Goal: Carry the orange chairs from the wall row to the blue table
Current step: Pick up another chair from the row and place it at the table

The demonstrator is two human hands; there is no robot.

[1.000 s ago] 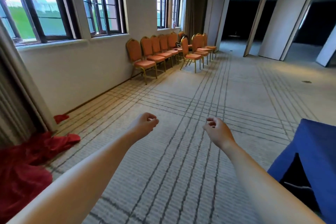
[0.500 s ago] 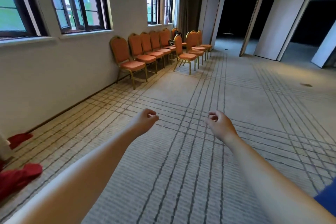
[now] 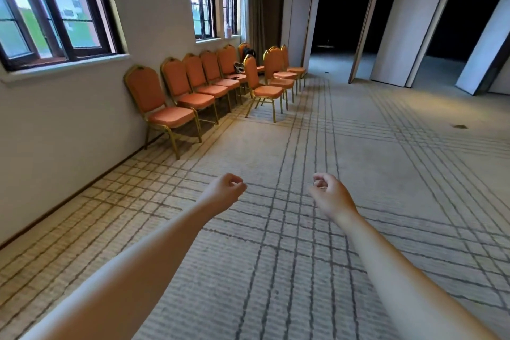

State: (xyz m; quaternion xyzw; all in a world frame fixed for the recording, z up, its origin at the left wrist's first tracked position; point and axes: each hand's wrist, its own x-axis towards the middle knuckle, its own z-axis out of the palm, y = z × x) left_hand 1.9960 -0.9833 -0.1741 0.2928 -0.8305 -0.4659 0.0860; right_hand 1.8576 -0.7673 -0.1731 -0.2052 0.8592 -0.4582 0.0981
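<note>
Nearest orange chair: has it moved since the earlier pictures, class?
No. The nearest chair stands against the wall just past the window sill, as before; only the camera has come closer.

- Chairs (image 3: 171, 116): padded seats and backs in orange cloth, matt; thin frames of gold-toned metal with a slight shine.
- Carpet (image 3: 276, 284) — matt, ribbed weave, rough-looking.
- Wall (image 3: 69, 124): smooth, matt paint.
- Window frames (image 3: 69, 53): dark, faintly glossy, round clear glass.
- Curtain (image 3: 262, 3) — brown cloth in soft folds.
- Panels (image 3: 400, 22): pale, smooth, matt.
</note>
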